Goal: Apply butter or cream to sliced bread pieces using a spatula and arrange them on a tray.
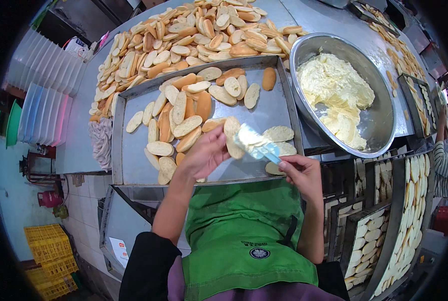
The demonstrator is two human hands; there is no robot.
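My left hand holds a halved oval bread slice upright, its cut face turned right. My right hand grips a light-blue spatula loaded with pale yellow cream, its blade against or very near the slice. Both hands are over a metal baking tray. Loose bread halves lie heaped in its middle, some crust up. Several more slices lie in a column along its right side, partly hidden by the spatula and my hand. Right of the tray, a steel bowl holds a mound of cream.
A large pile of bread halves covers the table behind the tray. A crumpled cloth lies left. Racked trays of slices stand low at right, near a person in a striped sleeve. Yellow crates sit on the floor.
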